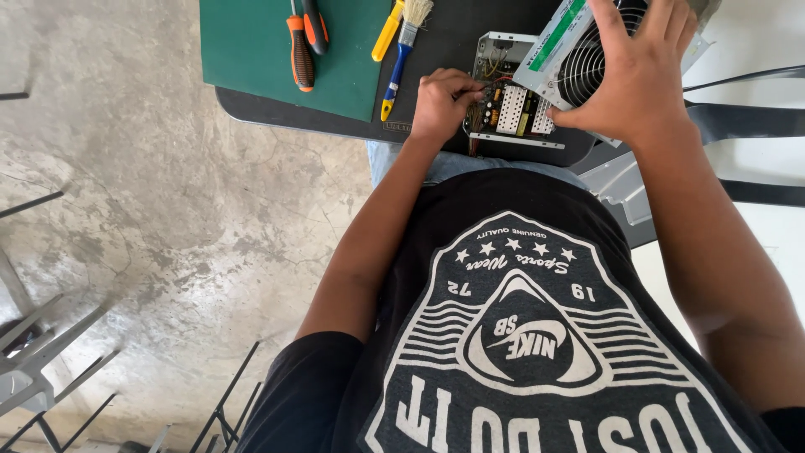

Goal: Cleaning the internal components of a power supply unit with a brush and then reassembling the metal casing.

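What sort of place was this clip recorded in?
Probably an informal electronics repair spot. An opened computer power supply sits on a dark table with a green cutting mat, screwdrivers and a brush, above a bare concrete floor.

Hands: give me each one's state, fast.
Left hand: closed, fingers in the open power supply.
Right hand: open, spread on the fan cover.
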